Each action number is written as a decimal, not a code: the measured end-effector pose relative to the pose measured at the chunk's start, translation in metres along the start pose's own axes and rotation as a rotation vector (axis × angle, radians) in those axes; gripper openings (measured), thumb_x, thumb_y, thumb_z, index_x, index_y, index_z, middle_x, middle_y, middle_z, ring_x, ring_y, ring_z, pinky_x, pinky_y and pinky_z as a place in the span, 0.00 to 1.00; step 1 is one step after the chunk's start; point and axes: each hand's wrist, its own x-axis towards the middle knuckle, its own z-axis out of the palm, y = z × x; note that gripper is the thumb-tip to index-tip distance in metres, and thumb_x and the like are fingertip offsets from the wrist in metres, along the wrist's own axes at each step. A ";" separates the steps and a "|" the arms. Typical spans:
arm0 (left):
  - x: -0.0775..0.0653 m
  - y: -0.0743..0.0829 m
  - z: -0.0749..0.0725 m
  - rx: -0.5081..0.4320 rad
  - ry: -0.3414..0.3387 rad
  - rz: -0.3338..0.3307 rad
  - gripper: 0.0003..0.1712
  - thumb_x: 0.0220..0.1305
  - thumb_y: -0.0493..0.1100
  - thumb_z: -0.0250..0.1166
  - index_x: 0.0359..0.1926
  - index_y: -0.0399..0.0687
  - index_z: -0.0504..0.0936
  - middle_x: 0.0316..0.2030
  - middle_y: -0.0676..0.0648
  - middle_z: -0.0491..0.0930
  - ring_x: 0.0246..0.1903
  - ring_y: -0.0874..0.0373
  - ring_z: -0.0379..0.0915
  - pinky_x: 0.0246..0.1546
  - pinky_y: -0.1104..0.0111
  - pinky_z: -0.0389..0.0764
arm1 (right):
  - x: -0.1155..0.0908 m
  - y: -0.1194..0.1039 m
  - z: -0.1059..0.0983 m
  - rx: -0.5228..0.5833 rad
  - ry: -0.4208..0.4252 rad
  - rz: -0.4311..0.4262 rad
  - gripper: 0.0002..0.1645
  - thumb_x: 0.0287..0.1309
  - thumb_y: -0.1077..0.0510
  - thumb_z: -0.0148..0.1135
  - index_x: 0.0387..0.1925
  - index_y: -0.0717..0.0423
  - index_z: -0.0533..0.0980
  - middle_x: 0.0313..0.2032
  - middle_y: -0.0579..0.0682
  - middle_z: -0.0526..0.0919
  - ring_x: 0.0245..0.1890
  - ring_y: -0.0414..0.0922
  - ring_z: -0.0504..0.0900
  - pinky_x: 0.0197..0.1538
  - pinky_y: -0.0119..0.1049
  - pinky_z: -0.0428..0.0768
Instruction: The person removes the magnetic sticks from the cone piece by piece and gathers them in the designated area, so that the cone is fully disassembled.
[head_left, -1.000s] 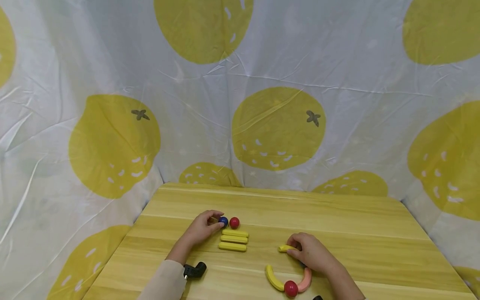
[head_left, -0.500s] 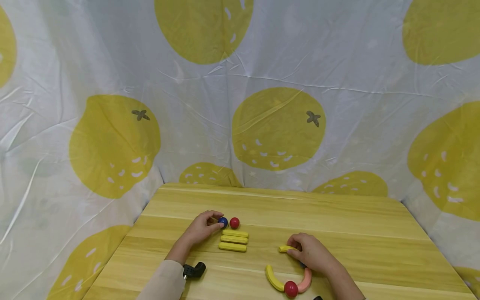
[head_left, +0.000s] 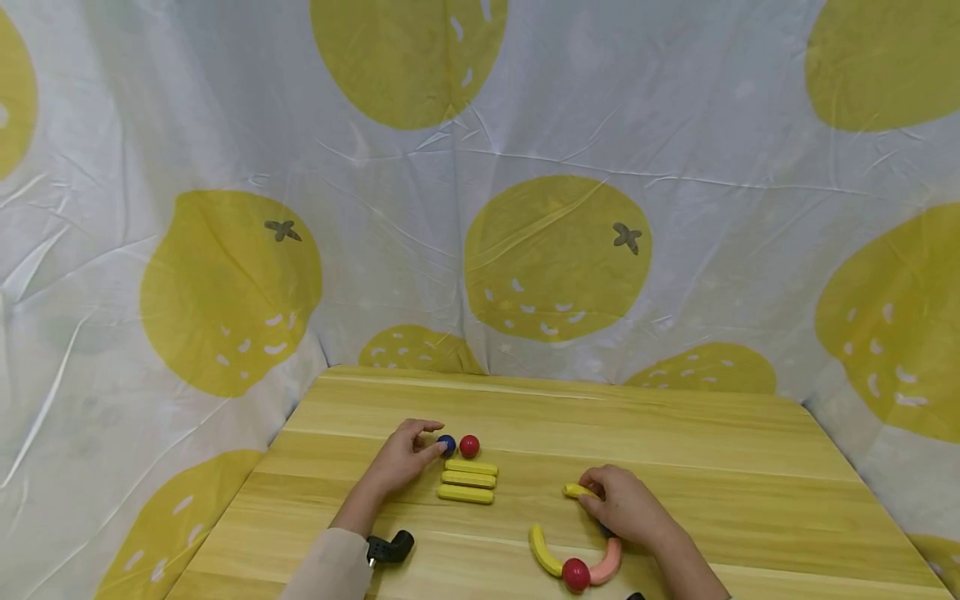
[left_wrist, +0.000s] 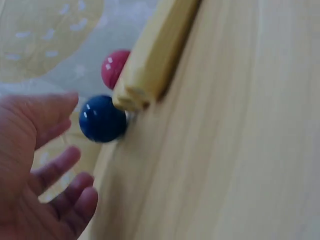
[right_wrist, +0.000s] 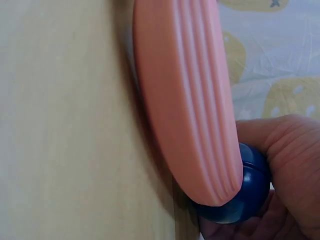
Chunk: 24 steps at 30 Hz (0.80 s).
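My left hand [head_left: 400, 461] is beside a blue ball [left_wrist: 102, 119], fingers loosely spread; in the left wrist view the thumb shows a gap to it. A red ball [head_left: 469, 447] sits just right of the blue one. My right hand [head_left: 626, 500] pinches a yellow curved stick [head_left: 576, 491]. Under that hand, a second blue ball [right_wrist: 250, 192] meets the end of a pink ribbed curved stick [right_wrist: 187, 100]. The pink stick's other end meets another red ball [head_left: 576, 575], which joins a second yellow curved stick [head_left: 543, 552] in an open arc.
Three straight yellow sticks [head_left: 468, 480] lie in a stack of rows in front of the left pair of balls. The wooden table [head_left: 675, 433] ends at a lemon-print curtain [head_left: 555, 258]. A black wrist mount [head_left: 392, 547] sticks out from the left sleeve.
My right hand's yellow curved stick has shifted slightly right and away from me. The arc with the red ball has slid slightly left. My left fingers have spread from the blue ball.
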 end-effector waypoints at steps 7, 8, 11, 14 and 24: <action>-0.012 0.032 0.002 0.054 0.144 0.033 0.18 0.70 0.46 0.67 0.57 0.46 0.83 0.47 0.41 0.75 0.34 0.55 0.65 0.35 0.66 0.70 | -0.001 -0.004 -0.002 0.043 0.053 0.152 0.08 0.57 0.57 0.73 0.37 0.53 0.82 0.27 0.43 0.80 0.27 0.39 0.74 0.32 0.32 0.74; -0.014 0.039 0.003 0.056 0.138 0.047 0.17 0.70 0.46 0.68 0.56 0.47 0.84 0.46 0.41 0.75 0.32 0.56 0.64 0.33 0.67 0.69 | 0.000 -0.004 -0.002 0.053 0.057 0.176 0.08 0.57 0.57 0.73 0.38 0.53 0.82 0.27 0.43 0.79 0.26 0.39 0.74 0.32 0.33 0.73; -0.020 0.058 0.006 0.036 0.077 0.104 0.14 0.70 0.47 0.68 0.53 0.51 0.85 0.41 0.45 0.76 0.29 0.58 0.65 0.29 0.70 0.70 | 0.001 -0.004 -0.003 0.070 0.073 0.222 0.10 0.57 0.57 0.73 0.40 0.54 0.82 0.27 0.44 0.79 0.26 0.40 0.74 0.33 0.34 0.73; -0.026 0.075 0.015 0.021 -0.012 0.182 0.12 0.71 0.47 0.66 0.51 0.52 0.85 0.37 0.50 0.77 0.28 0.63 0.66 0.28 0.72 0.71 | 0.002 -0.003 -0.002 0.088 0.091 0.233 0.11 0.56 0.57 0.72 0.40 0.55 0.83 0.27 0.44 0.78 0.26 0.41 0.73 0.32 0.34 0.71; -0.045 0.126 0.079 0.086 -0.409 0.281 0.18 0.71 0.52 0.65 0.53 0.46 0.86 0.36 0.58 0.84 0.29 0.69 0.74 0.33 0.75 0.77 | 0.003 0.003 -0.005 0.166 0.163 0.340 0.13 0.61 0.53 0.67 0.38 0.59 0.78 0.31 0.50 0.82 0.28 0.43 0.76 0.31 0.36 0.73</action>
